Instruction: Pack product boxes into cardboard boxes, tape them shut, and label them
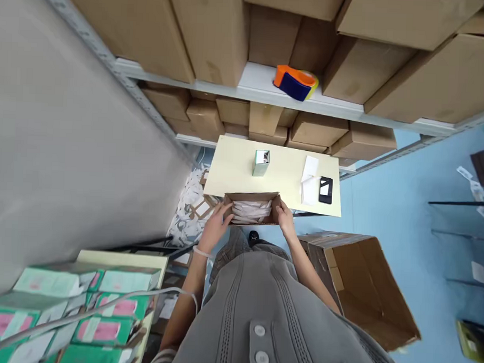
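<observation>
A small open cardboard box [252, 195] filled with white packets sits at the near edge of a pale table [234, 170]. My left hand [218, 222] grips the box's left side with the fingers curled over the rim. On the right side of the box, my right hand [285, 216] holds the wall, fingers closed on it. A small green and white carton [261, 162] stands upright on the table behind the box. White papers [310, 179] and a black device [325, 189] lie at the table's right.
Shelves of brown cartons [215, 32] rise behind the table, with an orange and blue tape dispenser [295, 82] on one shelf. A large open cardboard box [361, 281] stands on the blue floor at my right. Green and pink cartons [82, 313] are stacked at my lower left.
</observation>
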`<state>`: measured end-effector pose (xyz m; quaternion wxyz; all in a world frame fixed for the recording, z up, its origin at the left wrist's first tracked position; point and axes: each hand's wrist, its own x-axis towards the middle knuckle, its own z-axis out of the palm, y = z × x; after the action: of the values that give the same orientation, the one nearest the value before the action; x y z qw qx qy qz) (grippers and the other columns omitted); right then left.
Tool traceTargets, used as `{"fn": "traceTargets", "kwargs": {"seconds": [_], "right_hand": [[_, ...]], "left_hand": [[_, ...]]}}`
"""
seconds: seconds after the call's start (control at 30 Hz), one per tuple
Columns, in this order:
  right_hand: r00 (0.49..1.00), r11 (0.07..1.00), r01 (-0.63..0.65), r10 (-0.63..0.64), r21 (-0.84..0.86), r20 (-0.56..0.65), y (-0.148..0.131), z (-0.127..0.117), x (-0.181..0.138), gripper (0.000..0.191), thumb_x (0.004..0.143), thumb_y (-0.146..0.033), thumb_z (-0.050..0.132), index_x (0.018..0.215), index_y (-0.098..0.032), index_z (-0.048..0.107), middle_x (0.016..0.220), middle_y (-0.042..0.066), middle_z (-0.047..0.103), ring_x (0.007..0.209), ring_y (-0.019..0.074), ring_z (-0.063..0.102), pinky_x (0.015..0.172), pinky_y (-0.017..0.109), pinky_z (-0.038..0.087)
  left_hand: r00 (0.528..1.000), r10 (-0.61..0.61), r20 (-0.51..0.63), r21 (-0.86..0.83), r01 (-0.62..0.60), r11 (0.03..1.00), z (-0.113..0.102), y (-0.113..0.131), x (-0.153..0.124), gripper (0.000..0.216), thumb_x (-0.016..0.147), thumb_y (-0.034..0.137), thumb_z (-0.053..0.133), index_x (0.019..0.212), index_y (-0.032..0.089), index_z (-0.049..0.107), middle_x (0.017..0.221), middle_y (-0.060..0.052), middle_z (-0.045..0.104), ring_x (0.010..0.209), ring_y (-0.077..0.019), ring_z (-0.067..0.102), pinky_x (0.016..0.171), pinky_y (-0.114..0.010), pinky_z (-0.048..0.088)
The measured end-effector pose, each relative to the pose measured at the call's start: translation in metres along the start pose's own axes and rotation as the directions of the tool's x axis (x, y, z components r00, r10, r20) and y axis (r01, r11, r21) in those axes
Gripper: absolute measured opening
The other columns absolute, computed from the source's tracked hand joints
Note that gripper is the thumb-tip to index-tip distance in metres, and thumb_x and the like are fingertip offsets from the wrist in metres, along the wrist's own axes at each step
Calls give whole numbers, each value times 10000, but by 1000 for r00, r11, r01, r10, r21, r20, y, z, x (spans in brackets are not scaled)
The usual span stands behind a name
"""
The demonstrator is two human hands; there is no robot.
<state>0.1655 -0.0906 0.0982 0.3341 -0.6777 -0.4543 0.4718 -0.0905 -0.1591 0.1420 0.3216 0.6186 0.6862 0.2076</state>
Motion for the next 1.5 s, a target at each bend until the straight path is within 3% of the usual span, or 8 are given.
{"fn": "traceTargets", "kwargs": {"seconds": [0.3,0.43,0.57,0.7,0.8,1.0,1.3,1.5], "right_hand": [[894,972,-203,232,115,-384,25,-38,66,624,691,-421,556,1228,-109,610,1224,174,655,1135,299,600,991,422,445],[877,966,-195,249,170,-411,31,-52,82,679,646,-476,556,1209,-100,603,1147,161,676,1012,283,631,876,409,497],[866,964,-192,255,185,-430,39,-59,90,697,638,-533,552,1190,-111,610,1096,148,685,956,267,635,803,374,511],[870,969,-171,234,179,-434,42,-62,96,641,660,-498,556,1172,-117,621,1052,133,698,947,259,634,815,373,505],[886,975,-159,211,158,-413,38,-64,103,585,689,-461,553,1177,-146,627,1012,103,713,917,243,645,811,365,507],[901,982,-186,178,20,-395,27,-65,123,465,746,-414,514,1127,-189,655,961,64,726,900,227,656,793,347,515],[942,992,-127,123,9,-312,0,-30,158,421,799,-316,478,1155,-140,617,1169,125,679,1105,235,615,975,384,465],[945,984,45,-97,-171,-313,-43,-23,155,518,859,-434,529,1266,-116,557,1334,197,565,1271,286,505,1082,459,382]], "left_hand": [[911,299,284,-148,-267,952,39,18,132,439,936,361,462,1347,208,480,1488,-163,421,1392,-281,408,1092,-434,413],[866,327,378,-339,-199,919,43,5,178,297,943,365,445,1183,223,548,1286,-119,615,1176,-237,603,996,-415,491],[988,98,117,-425,-40,904,49,-13,233,319,861,287,573,1160,216,488,1296,-109,576,1098,-226,633,951,-417,508],[992,128,-14,-381,-124,916,71,-10,282,846,577,174,808,1308,154,382,1465,-205,384,1397,-333,367,1123,-450,350],[987,158,20,-400,-137,906,89,-2,303,862,519,126,812,1280,145,407,1393,-192,469,1355,-320,428,1122,-455,351],[992,124,-29,-543,-120,831,89,-9,299,705,572,228,813,1179,184,457,1208,-114,617,1110,-219,632,946,-413,523],[917,118,-380,-404,-279,871,-23,2,246,782,530,446,876,1163,187,497,1124,-93,631,1034,-244,640,882,-408,561],[876,283,-391,-242,-394,887,-59,45,209,774,548,397,877,1202,193,518,1154,-91,608,1077,-266,609,916,-447,532]]}}
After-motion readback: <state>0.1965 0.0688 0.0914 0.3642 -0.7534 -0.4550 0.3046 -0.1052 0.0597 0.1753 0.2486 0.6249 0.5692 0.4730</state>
